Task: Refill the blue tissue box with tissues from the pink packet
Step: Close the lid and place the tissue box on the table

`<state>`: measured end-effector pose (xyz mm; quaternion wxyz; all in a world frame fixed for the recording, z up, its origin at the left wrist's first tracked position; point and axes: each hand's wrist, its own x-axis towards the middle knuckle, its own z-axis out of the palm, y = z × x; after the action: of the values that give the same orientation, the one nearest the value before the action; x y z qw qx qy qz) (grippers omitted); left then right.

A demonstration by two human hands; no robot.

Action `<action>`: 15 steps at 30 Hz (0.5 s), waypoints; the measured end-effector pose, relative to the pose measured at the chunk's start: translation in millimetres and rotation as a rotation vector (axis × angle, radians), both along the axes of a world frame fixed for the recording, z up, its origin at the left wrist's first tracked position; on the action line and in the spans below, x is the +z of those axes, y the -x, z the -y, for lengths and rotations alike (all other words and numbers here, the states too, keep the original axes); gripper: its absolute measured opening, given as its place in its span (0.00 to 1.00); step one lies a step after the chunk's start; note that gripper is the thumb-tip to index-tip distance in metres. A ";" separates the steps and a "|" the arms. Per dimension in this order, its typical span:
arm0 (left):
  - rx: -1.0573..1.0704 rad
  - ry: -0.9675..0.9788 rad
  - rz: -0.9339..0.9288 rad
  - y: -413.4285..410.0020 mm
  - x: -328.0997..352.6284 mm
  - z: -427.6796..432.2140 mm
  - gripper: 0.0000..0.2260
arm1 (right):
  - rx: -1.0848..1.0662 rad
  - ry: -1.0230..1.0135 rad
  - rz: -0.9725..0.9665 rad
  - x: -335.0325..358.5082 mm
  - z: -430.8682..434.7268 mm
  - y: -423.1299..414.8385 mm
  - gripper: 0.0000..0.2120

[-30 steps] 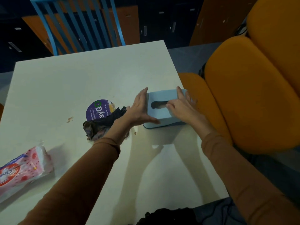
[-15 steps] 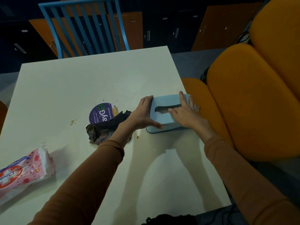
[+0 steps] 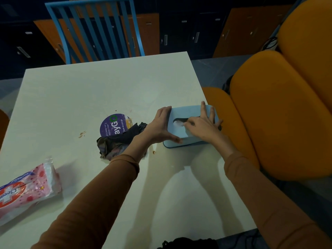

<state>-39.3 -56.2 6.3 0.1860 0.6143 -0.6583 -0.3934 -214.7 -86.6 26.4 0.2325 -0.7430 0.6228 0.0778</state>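
The blue tissue box (image 3: pixel 181 114) lies flat near the table's right edge, slot up. A bit of white tissue (image 3: pixel 177 123) shows in the slot. My left hand (image 3: pixel 159 127) grips the box's left end, fingers along the end and thumb on the near side. My right hand (image 3: pixel 203 127) lies on the lid with fingers spread, and one fingertip reaches the slot and touches the tissue. The pink packet (image 3: pixel 27 191) lies at the table's lower left, far from both hands.
A round purple sticker (image 3: pixel 113 124) and a crumpled dark wrapper (image 3: pixel 116 144) sit just left of my left wrist. Crumbs dot the white table (image 3: pixel 89 90). A blue chair (image 3: pixel 100 29) stands behind it, orange padded seats (image 3: pixel 278 114) to the right.
White tissue now shows in the slot where it looked dark before. Both hands stay on the box, with my right fingertip shifted to the slot's left part.
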 end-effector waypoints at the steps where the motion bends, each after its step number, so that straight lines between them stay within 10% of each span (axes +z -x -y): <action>1: 0.001 -0.005 0.002 -0.3 -0.3 0.3 0.54 | -0.018 0.011 0.023 0.7 0.7 -0.4 0.11; 8: -0.050 -0.075 0.064 3.4 6.5 1.9 0.54 | -0.155 0.103 0.136 0.2 3.8 -5.7 0.05; 15: -0.005 0.190 0.221 9.7 18.3 8.1 0.15 | -0.193 0.152 0.163 0.1 1.2 -11.1 0.07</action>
<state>-49.0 -64.3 24.5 0.1688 0.6317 -0.7107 -0.2596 -203.5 -87.8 26.5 0.2316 -0.6991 0.6744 -0.0530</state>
